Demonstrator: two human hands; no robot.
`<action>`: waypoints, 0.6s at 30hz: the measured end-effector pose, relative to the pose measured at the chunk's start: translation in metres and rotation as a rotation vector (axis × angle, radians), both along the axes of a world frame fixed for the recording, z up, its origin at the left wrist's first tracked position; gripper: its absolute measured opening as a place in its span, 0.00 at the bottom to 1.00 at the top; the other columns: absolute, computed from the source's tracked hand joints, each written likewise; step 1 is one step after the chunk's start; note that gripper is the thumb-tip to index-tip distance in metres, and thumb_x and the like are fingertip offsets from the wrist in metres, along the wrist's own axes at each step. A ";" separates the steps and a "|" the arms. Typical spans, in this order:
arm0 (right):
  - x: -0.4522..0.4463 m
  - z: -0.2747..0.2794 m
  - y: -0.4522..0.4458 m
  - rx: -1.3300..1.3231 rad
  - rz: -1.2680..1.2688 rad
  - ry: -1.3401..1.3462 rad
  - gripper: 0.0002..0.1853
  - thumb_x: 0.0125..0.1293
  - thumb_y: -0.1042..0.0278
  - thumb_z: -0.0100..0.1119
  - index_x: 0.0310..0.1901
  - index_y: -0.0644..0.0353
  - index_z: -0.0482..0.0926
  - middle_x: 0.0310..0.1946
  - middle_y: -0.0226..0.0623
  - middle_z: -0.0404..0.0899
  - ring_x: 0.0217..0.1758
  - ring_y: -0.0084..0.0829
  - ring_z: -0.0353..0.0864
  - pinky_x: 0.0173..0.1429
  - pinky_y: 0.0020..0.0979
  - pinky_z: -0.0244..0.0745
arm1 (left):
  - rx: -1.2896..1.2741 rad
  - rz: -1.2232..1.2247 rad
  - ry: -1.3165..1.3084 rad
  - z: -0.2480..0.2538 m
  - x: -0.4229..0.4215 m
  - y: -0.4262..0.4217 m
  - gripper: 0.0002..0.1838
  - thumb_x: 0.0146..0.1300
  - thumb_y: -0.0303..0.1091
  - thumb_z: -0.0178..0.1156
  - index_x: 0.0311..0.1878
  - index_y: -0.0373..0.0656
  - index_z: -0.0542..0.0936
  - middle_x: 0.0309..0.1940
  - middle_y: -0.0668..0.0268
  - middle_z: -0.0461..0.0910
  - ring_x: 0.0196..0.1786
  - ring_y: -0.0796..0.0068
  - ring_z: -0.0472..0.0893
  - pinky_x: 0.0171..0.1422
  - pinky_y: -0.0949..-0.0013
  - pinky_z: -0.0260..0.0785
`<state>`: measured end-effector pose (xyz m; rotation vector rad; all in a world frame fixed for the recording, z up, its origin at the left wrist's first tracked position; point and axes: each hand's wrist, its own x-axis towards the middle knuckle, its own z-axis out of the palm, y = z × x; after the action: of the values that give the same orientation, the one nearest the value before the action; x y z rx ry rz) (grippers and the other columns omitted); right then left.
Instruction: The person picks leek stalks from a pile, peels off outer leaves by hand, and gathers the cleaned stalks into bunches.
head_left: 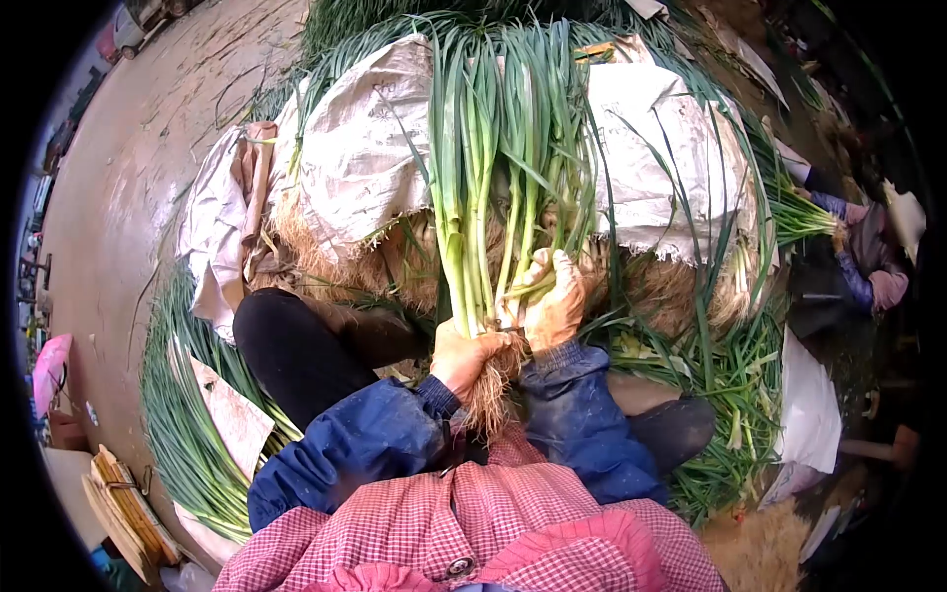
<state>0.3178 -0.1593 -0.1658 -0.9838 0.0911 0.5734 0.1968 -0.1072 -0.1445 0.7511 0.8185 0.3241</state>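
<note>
A bunch of green onions [480,187] lies in front of me, leaves pointing away and roots toward my body. My left hand [464,357] is wrapped round the lower white stalks, with stringy roots [490,395] hanging below it. Just to the right, my right hand [554,304] is closed on the pale base of one or more green onion stalks. A small dark strip shows between the two hands; I cannot make out what it is. The leaves rest across a pile of more green onions partly covered by white woven sacks [365,138].
Loose green leaves [725,424] are heaped by my right knee. More green onions [187,414] lie at my left with a sack piece on them. At far right another person [868,252] holds a bunch. Bundled flat boards [128,508] stand at lower left.
</note>
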 end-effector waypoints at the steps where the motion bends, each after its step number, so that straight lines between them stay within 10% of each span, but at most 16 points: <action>1: -0.002 0.021 -0.003 0.265 0.046 0.401 0.12 0.69 0.60 0.44 0.31 0.58 0.71 0.19 0.26 0.63 0.21 0.22 0.63 0.30 0.27 0.64 | 0.036 -0.004 0.010 -0.001 0.001 0.004 0.11 0.48 0.12 0.60 0.36 0.31 0.76 0.25 0.63 0.78 0.25 0.75 0.78 0.29 0.72 0.74; 4: -0.019 0.038 -0.037 0.074 0.057 0.334 0.12 0.70 0.60 0.44 0.30 0.57 0.69 0.18 0.22 0.59 0.20 0.20 0.60 0.27 0.25 0.59 | 0.087 -0.004 0.043 -0.011 -0.002 0.014 0.12 0.47 0.12 0.60 0.37 0.31 0.77 0.26 0.62 0.80 0.26 0.75 0.80 0.30 0.72 0.75; 6: 0.000 0.050 -0.077 0.690 0.165 0.313 0.14 0.70 0.58 0.45 0.39 0.61 0.72 0.16 0.18 0.61 0.17 0.14 0.60 0.30 0.21 0.66 | 0.187 -0.061 0.128 -0.008 0.001 0.018 0.11 0.47 0.13 0.60 0.36 0.32 0.78 0.26 0.62 0.80 0.26 0.75 0.80 0.31 0.72 0.76; 9: 0.030 0.058 -0.115 0.605 -0.130 0.098 0.15 0.69 0.59 0.48 0.45 0.63 0.73 0.15 0.16 0.59 0.17 0.11 0.57 0.25 0.22 0.61 | -0.082 -0.037 -0.024 -0.034 -0.009 0.031 0.15 0.49 0.12 0.56 0.42 0.31 0.73 0.31 0.58 0.79 0.30 0.72 0.80 0.35 0.70 0.77; 12: 0.024 0.059 -0.085 0.258 0.325 0.231 0.19 0.65 0.67 0.55 0.55 0.68 0.71 0.17 0.17 0.58 0.19 0.14 0.56 0.24 0.20 0.57 | -0.265 -0.085 -0.133 -0.009 -0.011 0.030 0.17 0.49 0.13 0.55 0.45 0.30 0.71 0.33 0.56 0.78 0.31 0.69 0.81 0.36 0.68 0.78; 18: 0.015 0.026 0.005 -0.164 0.505 -0.187 0.01 0.63 0.75 0.54 0.36 0.61 0.75 0.21 0.22 0.67 0.18 0.13 0.60 0.19 0.17 0.54 | -0.291 -0.129 -0.155 -0.013 -0.047 0.027 0.20 0.48 0.16 0.57 0.47 0.37 0.69 0.32 0.62 0.77 0.31 0.72 0.80 0.38 0.68 0.77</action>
<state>0.3327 -0.1541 -0.1397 -1.2246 -0.2892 0.9420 0.1493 -0.0804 -0.1574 0.4963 0.6495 0.1406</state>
